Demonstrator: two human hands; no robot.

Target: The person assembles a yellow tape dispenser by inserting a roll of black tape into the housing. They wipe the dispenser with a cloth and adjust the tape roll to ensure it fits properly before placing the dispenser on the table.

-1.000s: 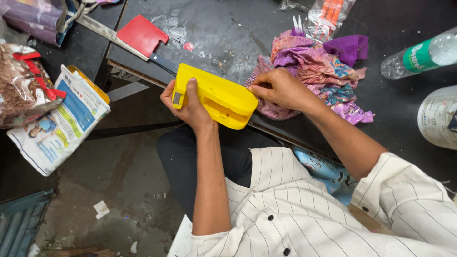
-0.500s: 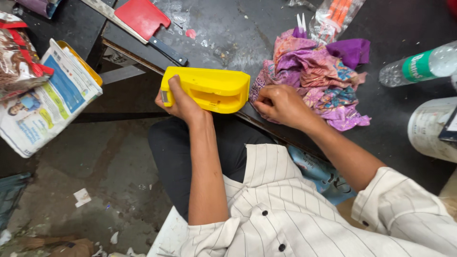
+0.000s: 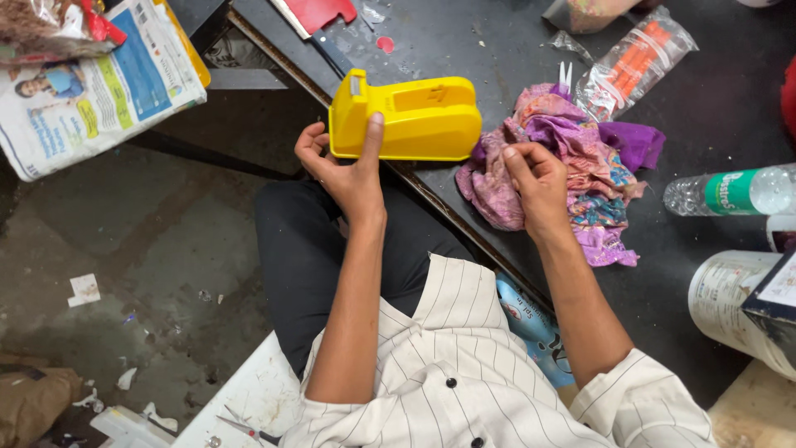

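Nearest the camera are a striped white shirt (image 3: 464, 390) and dark trousers (image 3: 307, 257), with both forearms reaching away toward a dark table (image 3: 713, 108). The left hand (image 3: 348, 170) grips a yellow plastic housing (image 3: 410, 120) at the table's near edge: the thumb lies flat up its near face and the other fingers (image 3: 308, 143) curl around its left end. The housing's long axis runs left to right, with its raised notched end to the left and its rounded end pointing right toward the cloth. The right hand (image 3: 535, 178), just right of the housing and not touching it, rests on a pink and purple cloth (image 3: 580, 158), fingers curled shut with a pinch of fabric. Farther off lie a clear packet (image 3: 634, 58) and a red scraper (image 3: 319, 12).
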